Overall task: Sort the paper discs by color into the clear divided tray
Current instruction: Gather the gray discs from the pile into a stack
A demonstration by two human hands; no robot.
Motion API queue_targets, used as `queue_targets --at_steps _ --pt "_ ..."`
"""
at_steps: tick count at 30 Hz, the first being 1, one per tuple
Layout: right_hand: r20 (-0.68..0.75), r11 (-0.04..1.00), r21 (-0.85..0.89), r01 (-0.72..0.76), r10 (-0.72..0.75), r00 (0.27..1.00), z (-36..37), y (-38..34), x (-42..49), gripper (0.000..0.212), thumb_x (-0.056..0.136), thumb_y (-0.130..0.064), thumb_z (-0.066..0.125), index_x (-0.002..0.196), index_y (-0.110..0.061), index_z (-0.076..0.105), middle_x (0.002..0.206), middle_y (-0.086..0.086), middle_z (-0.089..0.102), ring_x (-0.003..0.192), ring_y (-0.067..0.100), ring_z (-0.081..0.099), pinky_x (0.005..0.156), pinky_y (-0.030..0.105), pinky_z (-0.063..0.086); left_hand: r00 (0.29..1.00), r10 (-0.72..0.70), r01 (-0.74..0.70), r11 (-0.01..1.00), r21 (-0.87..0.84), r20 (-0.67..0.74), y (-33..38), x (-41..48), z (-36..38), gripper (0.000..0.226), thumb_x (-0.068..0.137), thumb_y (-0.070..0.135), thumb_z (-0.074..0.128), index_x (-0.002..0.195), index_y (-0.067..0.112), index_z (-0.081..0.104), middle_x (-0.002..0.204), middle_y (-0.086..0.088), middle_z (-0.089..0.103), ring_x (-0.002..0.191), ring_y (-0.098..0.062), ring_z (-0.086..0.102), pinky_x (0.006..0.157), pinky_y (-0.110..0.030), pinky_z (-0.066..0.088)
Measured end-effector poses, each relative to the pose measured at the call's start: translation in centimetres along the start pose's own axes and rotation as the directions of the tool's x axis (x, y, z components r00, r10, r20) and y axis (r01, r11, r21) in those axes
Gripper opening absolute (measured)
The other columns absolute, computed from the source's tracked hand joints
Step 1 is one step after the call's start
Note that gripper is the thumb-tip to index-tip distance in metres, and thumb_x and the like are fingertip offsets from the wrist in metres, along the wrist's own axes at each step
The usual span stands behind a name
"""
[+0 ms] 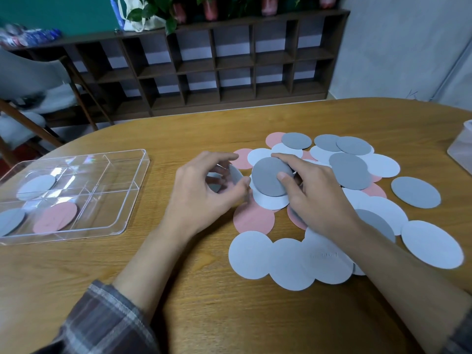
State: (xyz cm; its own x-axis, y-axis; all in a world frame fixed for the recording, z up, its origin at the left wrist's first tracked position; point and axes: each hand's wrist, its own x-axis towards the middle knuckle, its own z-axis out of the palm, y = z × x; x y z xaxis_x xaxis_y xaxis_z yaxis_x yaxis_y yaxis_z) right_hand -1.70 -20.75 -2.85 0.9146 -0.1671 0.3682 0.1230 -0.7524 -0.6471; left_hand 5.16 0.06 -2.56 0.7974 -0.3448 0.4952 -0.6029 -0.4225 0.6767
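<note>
A dark grey paper disc is pinched by the right hand. The forefinger is laid along its far edge and the thumb set on its near edge, so that the thin sheet can be tipped up off the white paper disc beneath it. It appears to be raised at a tilt above the loose heap of pink, white and dark grey paper discs, which is spread over the right half of the wooden worktop.

The left hand is curled just beside it, and a pale paper disc, seen nearly edge-on, seems to be gripped between its thumb and fingers. The blur makes the exact hold uncertain. The two hands are kept close together over the heap, probably so that discs can be peeled apart and gathered where they overlap.

The clear divided plastic tray is set well apart on the left of the worktop, within the left hand's reach. Three discs are already lodged in it, each in its own compartment: a pale one at the far left, a grey one at the near left, and a pink one beside that. The right-hand compartments hold nothing visible.

The sorting is judged to be barely begun, since most discs remain on the worktop.
</note>
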Motion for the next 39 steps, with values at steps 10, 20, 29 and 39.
queue_targets --at_steps 10,20,29,39 --pt "0.023 0.994 0.086 -0.061 0.06 0.998 0.1 -0.1 0.1 0.041 0.106 -0.012 0.046 0.143 -0.022 0.061 0.075 -0.016 0.059 0.075 0.009 0.051 0.071 0.009 0.04 0.99 0.067 -0.09 0.977 -0.195 -0.122 0.9 -0.3 0.4 0.033 0.078 0.032 0.089 0.098 0.008 0.078 0.105 -0.003 0.073 0.102 -0.022 0.073 0.086 -0.028 0.06" --pt "0.069 0.904 0.379 -0.196 0.183 0.981 0.3 0.4 0.5 0.041 0.109 -0.014 0.04 0.131 -0.035 0.068 0.062 0.009 0.061 0.054 0.018 0.056 0.072 0.04 0.054 0.973 0.233 -0.233 0.972 0.025 0.002 0.0 -0.5 1.1 0.039 0.071 0.025 0.099 0.098 0.006 0.078 0.114 -0.004 0.073 0.097 -0.007 0.069 0.083 -0.007 0.051" --pt "0.168 0.858 0.463 -0.223 0.163 0.972 0.3 -0.6 0.2 0.043 0.095 -0.031 0.039 0.121 -0.036 0.072 0.072 0.019 0.066 0.068 0.036 0.065 0.08 0.051 0.058 0.966 0.252 -0.256 0.963 0.085 0.052 -0.8 -0.6 1.9 0.042 0.076 0.036 0.093 0.104 0.01 0.075 0.116 0.001 0.065 0.093 -0.019 0.066 0.078 -0.031 0.059" --pt "0.056 0.998 0.017 0.053 -0.054 0.997 0.0 -0.3 -0.2 0.033 0.106 -0.014 0.049 0.135 -0.021 0.063 0.064 -0.038 0.045 0.062 -0.01 0.053 0.067 0.005 0.036 0.997 -0.043 0.021 0.948 0.316 0.063 -1.9 0.3 -0.1 0.041 0.087 0.059 0.073 0.114 0.028 0.069 0.115 0.011 0.065 0.11 -0.015 0.061 0.088 -0.038 0.052"
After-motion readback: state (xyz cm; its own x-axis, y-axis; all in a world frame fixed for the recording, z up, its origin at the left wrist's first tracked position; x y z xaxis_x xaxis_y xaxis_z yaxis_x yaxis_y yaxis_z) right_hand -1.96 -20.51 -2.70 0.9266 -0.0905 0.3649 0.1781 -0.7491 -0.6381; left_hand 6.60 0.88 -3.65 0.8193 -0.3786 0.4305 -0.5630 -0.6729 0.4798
